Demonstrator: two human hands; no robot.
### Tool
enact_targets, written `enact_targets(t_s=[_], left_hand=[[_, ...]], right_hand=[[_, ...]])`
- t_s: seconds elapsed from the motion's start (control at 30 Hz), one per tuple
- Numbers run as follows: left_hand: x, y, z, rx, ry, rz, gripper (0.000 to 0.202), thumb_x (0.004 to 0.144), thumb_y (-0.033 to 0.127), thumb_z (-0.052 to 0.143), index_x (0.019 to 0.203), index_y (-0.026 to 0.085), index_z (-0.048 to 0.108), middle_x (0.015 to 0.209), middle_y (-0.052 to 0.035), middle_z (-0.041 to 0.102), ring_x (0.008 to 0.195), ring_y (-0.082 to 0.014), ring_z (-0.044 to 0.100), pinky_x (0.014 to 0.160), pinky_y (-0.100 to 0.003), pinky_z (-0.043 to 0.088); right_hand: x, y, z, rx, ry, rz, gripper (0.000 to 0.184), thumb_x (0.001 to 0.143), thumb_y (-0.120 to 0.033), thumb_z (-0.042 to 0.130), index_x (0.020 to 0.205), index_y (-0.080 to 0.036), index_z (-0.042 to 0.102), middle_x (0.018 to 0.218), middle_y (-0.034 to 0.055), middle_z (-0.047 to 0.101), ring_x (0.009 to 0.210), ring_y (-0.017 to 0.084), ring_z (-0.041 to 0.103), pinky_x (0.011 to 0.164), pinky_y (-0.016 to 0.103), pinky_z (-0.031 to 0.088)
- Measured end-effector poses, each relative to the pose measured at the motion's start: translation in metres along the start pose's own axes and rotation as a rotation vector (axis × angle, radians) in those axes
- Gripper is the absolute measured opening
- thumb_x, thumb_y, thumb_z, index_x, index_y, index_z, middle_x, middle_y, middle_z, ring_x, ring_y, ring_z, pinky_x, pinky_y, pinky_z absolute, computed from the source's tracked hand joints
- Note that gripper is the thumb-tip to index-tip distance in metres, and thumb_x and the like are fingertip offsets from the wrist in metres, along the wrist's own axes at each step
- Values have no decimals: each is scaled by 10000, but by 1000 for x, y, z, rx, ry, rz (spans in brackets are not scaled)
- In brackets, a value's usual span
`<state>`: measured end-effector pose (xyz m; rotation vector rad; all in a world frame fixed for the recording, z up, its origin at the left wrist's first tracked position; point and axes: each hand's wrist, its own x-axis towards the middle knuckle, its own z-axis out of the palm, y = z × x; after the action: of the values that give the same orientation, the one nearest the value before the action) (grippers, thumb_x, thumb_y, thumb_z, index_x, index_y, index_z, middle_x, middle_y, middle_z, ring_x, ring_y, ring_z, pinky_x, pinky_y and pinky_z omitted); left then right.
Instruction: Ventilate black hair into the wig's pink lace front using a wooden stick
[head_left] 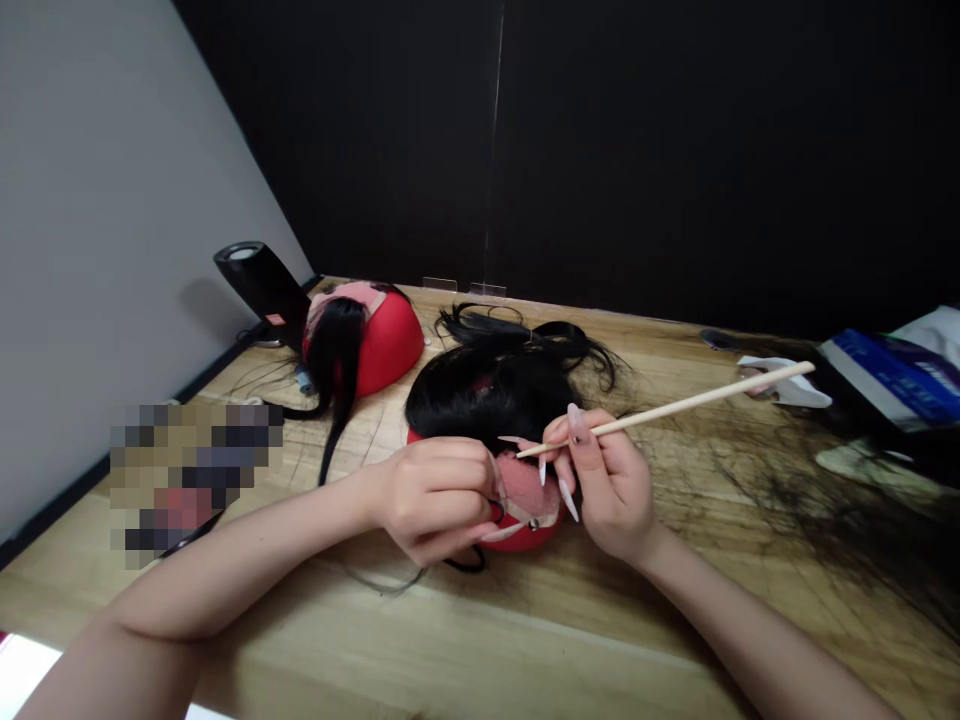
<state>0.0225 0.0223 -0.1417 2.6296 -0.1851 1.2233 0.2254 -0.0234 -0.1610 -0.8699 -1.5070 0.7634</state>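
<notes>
In the head view a partly haired wig cap (531, 482) of pink mesh covers a red dome-shaped wig block (517, 540). Long black hair (499, 395) is swept over its far side. My right hand (611, 480) grips a thin pale wooden stick (697, 402) like a pen, its tip against the mesh at the hair's edge. Whether a hook sits at that tip is too small to tell. Just left of it, my left hand (442, 495) is closed in a pinch at the cap, with a dark loop of hair hanging below its fingers.
Another red wig block (394, 340) with a pink cap and black hair stands at the back left, beside a black cylinder (262, 285). Loose hair (795, 510) spreads over the right of the wooden table. A blue and white packet (892, 380) lies far right. A black panel rises behind.
</notes>
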Motion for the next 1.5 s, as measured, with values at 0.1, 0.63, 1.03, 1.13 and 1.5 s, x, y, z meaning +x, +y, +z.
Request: enact_targets(t_s=[0.1, 0.63, 1.03, 1.13, 1.5], left_hand=[[1, 0, 0, 1, 5, 6, 122, 894, 153, 502, 783, 149, 551, 654, -65, 596, 654, -171, 595, 606, -308, 566], [0, 1, -1, -5, -12, -4, 117, 884, 153, 505, 778, 154, 556, 661, -68, 607, 658, -173, 599, 618, -309, 568], [2, 1, -1, -9, 4, -6, 148, 875, 148, 508, 733, 152, 549, 632, -60, 578, 633, -165, 572, 603, -305, 564], [1, 1, -1, -28, 3, 2, 117, 866, 134, 518, 756, 138, 556, 654, -82, 602, 657, -178, 588, 611, -316, 565], [0, 0, 0, -13, 10, 10, 119, 873, 139, 528, 756, 149, 546, 644, -62, 587, 646, -167, 575, 612, -305, 560]], right_hand=[[0, 1, 1, -14, 6, -35, 209, 1027, -269, 384, 935, -183, 551, 617, -41, 536, 455, 48, 478, 466, 181, 437], [-3, 3, 5, -37, 74, -166, 160, 1001, -171, 417, 936, -180, 562, 696, -21, 587, 441, 34, 494, 452, 180, 446], [-2, 1, 8, -34, 105, -215, 159, 1001, -176, 422, 914, -181, 556, 636, -38, 564, 417, 40, 509, 421, 171, 447], [-1, 1, 8, 7, 110, -176, 154, 999, -182, 436, 906, -181, 559, 682, -30, 585, 417, 30, 503, 414, 163, 442], [-1, 0, 6, -70, 96, -236, 155, 992, -140, 435, 934, -186, 571, 679, -36, 583, 439, 28, 518, 449, 165, 458]])
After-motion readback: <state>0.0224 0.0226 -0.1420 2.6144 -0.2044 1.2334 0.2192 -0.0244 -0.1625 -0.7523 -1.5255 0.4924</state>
